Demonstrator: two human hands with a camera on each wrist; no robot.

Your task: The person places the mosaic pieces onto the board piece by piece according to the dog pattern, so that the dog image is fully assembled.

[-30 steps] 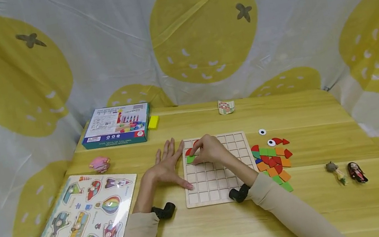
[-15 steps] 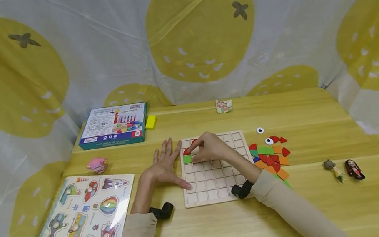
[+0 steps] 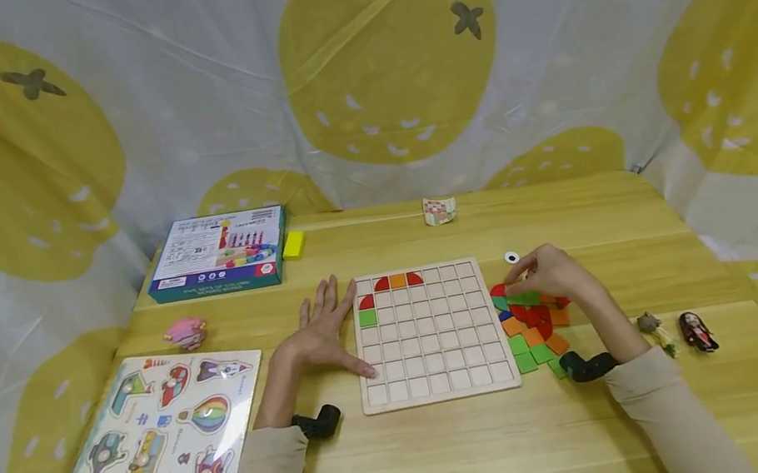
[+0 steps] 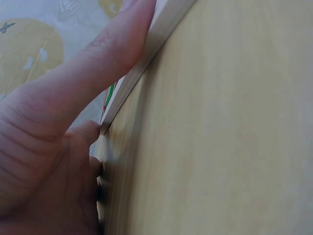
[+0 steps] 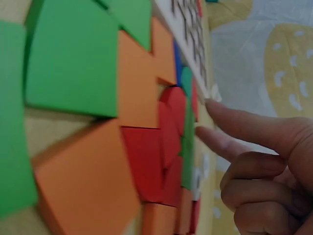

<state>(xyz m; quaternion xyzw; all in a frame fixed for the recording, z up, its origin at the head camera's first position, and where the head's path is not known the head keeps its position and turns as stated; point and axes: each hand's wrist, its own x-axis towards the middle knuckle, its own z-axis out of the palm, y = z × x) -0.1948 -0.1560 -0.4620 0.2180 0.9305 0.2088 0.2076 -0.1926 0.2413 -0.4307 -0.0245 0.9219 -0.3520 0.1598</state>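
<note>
My left hand (image 3: 321,338) lies with fingers spread at the left side of a pale wooden grid board (image 3: 445,397). Its thumb touches the board's edge, as the left wrist view also shows. At the board's upper left sit a green square (image 3: 367,318), red rounded pieces (image 3: 366,303) and an orange square (image 3: 398,280). Over the pile of coloured tiles right of the board is my right hand (image 3: 552,275). In the right wrist view its thumb and index finger reach toward the pile's green tile (image 5: 187,156), a gap between them; the other fingers are curled.
A picture puzzle board (image 3: 157,445) lies at the front left. Behind it are a pink toy (image 3: 186,334), a boxed set (image 3: 214,253) and a yellow block (image 3: 293,245). A small patterned card (image 3: 440,210) is at the back. Two small dolls (image 3: 697,331) lie at the right.
My right hand has left the board's upper left and moved right to the tile pile. The green square stays in its cell. My left hand keeps its place at the board.
</note>
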